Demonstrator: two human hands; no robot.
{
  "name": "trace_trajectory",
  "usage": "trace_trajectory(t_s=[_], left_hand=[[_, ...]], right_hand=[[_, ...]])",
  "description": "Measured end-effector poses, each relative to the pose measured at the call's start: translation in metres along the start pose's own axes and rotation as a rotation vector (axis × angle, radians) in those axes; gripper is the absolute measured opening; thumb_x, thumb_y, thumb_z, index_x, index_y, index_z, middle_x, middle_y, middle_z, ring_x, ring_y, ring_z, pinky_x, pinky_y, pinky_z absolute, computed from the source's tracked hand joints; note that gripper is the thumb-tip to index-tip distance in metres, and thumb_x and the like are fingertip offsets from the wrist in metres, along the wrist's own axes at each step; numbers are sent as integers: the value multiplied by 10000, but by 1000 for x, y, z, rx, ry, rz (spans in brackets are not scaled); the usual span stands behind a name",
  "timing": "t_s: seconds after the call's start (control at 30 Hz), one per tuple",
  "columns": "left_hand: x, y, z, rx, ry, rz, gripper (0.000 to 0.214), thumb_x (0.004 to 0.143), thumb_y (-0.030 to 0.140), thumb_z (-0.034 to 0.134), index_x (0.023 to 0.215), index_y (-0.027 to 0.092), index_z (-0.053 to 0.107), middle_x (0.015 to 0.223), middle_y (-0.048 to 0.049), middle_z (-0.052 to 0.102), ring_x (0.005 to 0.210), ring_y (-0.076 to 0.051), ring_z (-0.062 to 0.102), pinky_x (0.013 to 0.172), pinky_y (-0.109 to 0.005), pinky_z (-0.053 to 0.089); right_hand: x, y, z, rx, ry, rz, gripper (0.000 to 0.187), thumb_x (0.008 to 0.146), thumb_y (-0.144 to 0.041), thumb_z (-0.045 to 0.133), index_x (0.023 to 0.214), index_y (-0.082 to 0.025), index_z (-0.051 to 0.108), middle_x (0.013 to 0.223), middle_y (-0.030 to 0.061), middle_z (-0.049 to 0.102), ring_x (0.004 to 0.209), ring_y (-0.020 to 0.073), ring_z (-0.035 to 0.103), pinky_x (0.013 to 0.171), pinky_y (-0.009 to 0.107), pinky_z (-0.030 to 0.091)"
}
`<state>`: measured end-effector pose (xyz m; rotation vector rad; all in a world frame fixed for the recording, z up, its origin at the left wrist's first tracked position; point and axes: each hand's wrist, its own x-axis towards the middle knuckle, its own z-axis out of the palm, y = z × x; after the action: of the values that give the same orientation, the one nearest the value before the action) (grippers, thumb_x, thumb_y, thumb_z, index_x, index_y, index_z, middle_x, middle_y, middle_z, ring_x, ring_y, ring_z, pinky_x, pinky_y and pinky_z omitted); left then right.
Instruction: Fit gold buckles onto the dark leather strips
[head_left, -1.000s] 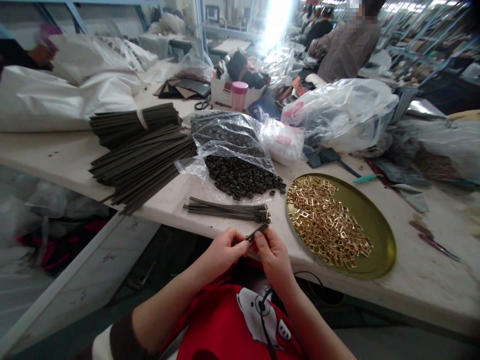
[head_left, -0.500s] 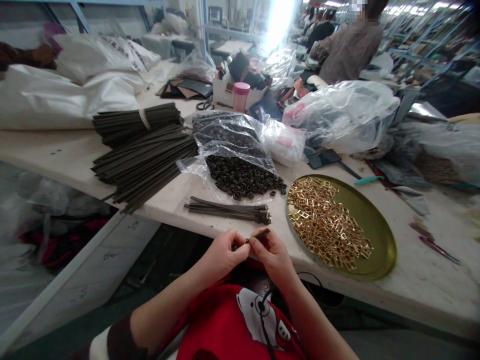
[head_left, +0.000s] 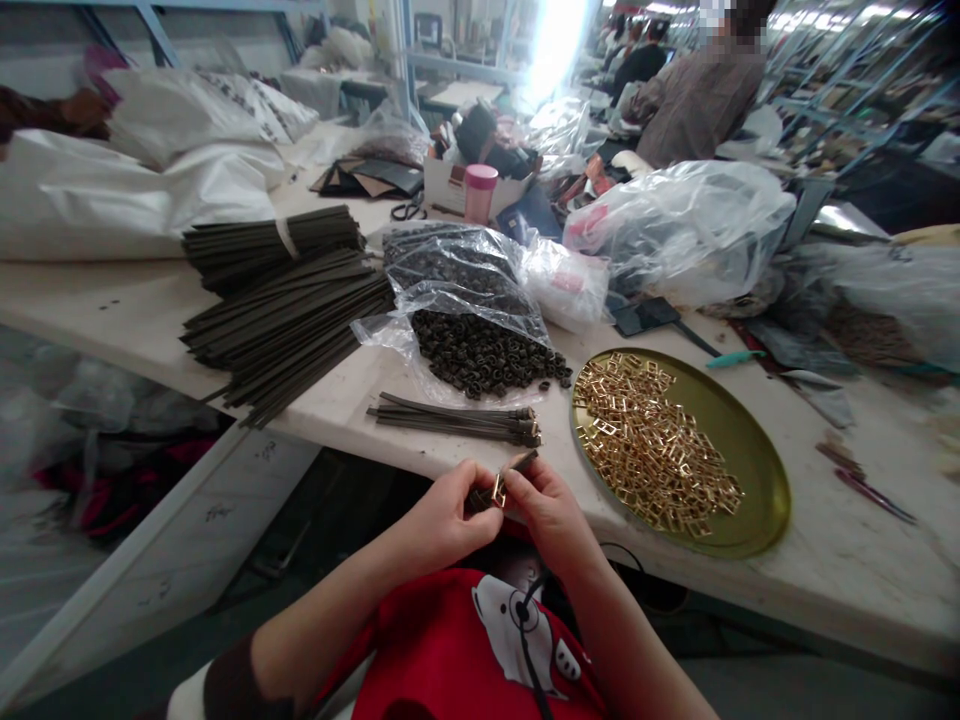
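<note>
At the table's front edge, my left hand and my right hand are close together, both closed on one dark strap. A gold buckle shows on the strap between my fingertips. The strap's end sticks up past my right fingers; the part inside my left hand is mostly hidden. Just beyond my hands lies a small bundle of straps with buckles at the right end. Behind it, dark strap loops spill from a clear plastic bag.
To the right, a gold-coloured oval tray holds a heap of gold buckles. Long dark straps are piled at left. A pink-lidded cup, plastic bags and a teal-handled tool lie farther back. A person stands beyond the table.
My fingers have shifted on the strap, and the gold buckle, mostly covered before, now shows between my hands. My right hand has turned slightly. The things on the table stay where they were.
</note>
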<state>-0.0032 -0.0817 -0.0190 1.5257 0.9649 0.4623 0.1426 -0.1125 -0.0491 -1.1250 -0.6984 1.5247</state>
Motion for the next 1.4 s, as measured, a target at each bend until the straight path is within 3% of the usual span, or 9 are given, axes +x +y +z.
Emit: trace_trajectory(t_s=[0.17, 0.33, 0.53, 0.67, 0.83, 1.1, 1.2, 1.27, 1.4], left_hand=[[-1, -2, -4, 7, -18, 41, 84, 788, 219, 500, 834, 155, 528, 767, 9, 573, 718, -132, 516, 647, -234, 404], [2, -4, -5, -44, -1, 7, 185, 799, 337, 529, 778, 153, 535, 719, 15, 563, 668, -123, 498, 613, -225, 395], [4, -7, -6, -96, 34, -12, 214, 771, 359, 563, 737, 148, 540, 704, 13, 568, 661, -123, 498, 609, -222, 393], [4, -10, -6, -120, 43, -5, 207, 770, 352, 557, 731, 150, 538, 685, 16, 561, 645, -119, 498, 604, -222, 398], [6, -8, -4, -136, 74, -30, 231, 769, 368, 547, 693, 152, 515, 634, 36, 525, 598, -104, 474, 572, -211, 394], [4, -2, 3, -51, 184, -4, 228, 781, 351, 535, 667, 161, 482, 627, 41, 503, 600, -104, 477, 570, -208, 396], [0, -2, 6, -19, 198, 54, 175, 823, 320, 482, 910, 168, 482, 654, 45, 520, 605, -111, 505, 595, -224, 407], [-3, -2, 7, 1, 168, 106, 282, 851, 307, 441, 1099, 178, 401, 652, 51, 528, 604, -114, 514, 615, -234, 409], [-8, 0, 9, -55, 114, 167, 252, 872, 311, 407, 1094, 194, 394, 666, 48, 525, 608, -103, 497, 609, -224, 394]], right_hand=[[0, -2, 2, 135, -2, 94, 201, 698, -311, 684, 753, -183, 540, 654, -52, 545, 572, 70, 481, 577, 191, 395], [-1, -1, 4, 54, 25, 70, 234, 689, -350, 681, 751, -184, 528, 650, -50, 539, 575, 80, 487, 582, 208, 405], [-5, -2, 3, -280, 51, -170, 172, 753, -336, 608, 734, -195, 512, 636, -43, 512, 579, 102, 475, 556, 223, 393], [-10, -9, 4, -660, 103, -496, 48, 813, -227, 525, 774, -201, 537, 691, -9, 543, 649, 132, 512, 611, 258, 413], [-18, -14, 8, -930, 115, -742, 151, 846, -168, 444, 885, -211, 583, 788, 41, 577, 723, 161, 552, 644, 286, 453], [-23, -2, 10, -961, 194, -771, 211, 830, -190, 491, 1021, -235, 570, 880, 71, 592, 807, 196, 581, 711, 337, 486], [-23, -2, 10, -950, 188, -774, 217, 835, -170, 483, 1011, -232, 595, 867, 69, 600, 790, 186, 584, 707, 317, 482], [-25, -4, 11, -934, 172, -778, 231, 838, -170, 478, 1022, -233, 604, 872, 69, 601, 787, 182, 581, 701, 307, 477], [-32, -13, 9, -840, 75, -752, 277, 869, -273, 427, 1087, -246, 596, 927, 74, 588, 827, 193, 566, 717, 321, 461]])
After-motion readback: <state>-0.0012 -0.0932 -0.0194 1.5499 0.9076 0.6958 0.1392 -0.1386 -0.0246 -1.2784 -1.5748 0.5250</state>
